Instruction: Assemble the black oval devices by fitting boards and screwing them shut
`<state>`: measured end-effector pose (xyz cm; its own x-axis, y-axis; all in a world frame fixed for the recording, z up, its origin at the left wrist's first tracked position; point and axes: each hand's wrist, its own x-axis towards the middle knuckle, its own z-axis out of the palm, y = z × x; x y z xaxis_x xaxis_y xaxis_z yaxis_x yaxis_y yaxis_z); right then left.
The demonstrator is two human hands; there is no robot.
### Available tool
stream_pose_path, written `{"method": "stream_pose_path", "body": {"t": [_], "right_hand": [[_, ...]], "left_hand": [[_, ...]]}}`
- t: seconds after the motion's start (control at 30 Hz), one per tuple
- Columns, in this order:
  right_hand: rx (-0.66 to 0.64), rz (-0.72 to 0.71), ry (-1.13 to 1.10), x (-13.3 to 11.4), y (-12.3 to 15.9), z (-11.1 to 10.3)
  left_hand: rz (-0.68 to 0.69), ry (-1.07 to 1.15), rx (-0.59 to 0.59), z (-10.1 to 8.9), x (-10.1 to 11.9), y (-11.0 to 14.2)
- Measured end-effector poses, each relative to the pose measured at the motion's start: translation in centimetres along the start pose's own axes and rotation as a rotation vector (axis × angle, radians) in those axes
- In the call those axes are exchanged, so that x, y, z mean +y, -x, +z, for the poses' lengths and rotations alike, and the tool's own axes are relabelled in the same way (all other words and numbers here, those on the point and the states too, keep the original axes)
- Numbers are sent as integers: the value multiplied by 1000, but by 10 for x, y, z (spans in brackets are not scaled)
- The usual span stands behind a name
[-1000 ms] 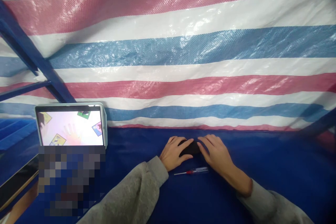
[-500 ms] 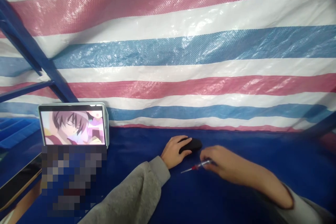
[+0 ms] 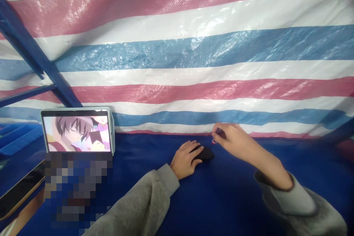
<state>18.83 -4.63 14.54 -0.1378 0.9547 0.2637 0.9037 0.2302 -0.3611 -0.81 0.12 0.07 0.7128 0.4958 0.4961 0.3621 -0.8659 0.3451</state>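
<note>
A small black object shaped like a computer mouse lies on the blue table cover. My left hand rests on its left side, fingers curled over it. My right hand is raised just above and right of it, fingers pinched round a small screwdriver with a clear handle and a red band. The screwdriver points down toward the black object; its tip is hard to make out. Both arms wear grey sleeves.
A tablet in a pale case stands at the left, playing a cartoon. A blurred patch lies below it. A striped red, white and blue tarpaulin hangs behind the table. A blue metal frame rises at the left.
My right hand left the black object, took the screwdriver from the cover in front and lifted it above the object. My left hand stayed on it. The tablet picture changed.
</note>
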Motion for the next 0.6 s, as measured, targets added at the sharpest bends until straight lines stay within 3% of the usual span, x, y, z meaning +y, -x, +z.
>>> {"method": "stream_pose_path", "body": {"t": [0.23,0.6], "right_hand": [[-38,-4,12,4,0,11],[-43,14,32,6,0,11]], "left_hand": [[17,-7,-2,0,0,1],[17,-24,-9,-1,1,1]]}}
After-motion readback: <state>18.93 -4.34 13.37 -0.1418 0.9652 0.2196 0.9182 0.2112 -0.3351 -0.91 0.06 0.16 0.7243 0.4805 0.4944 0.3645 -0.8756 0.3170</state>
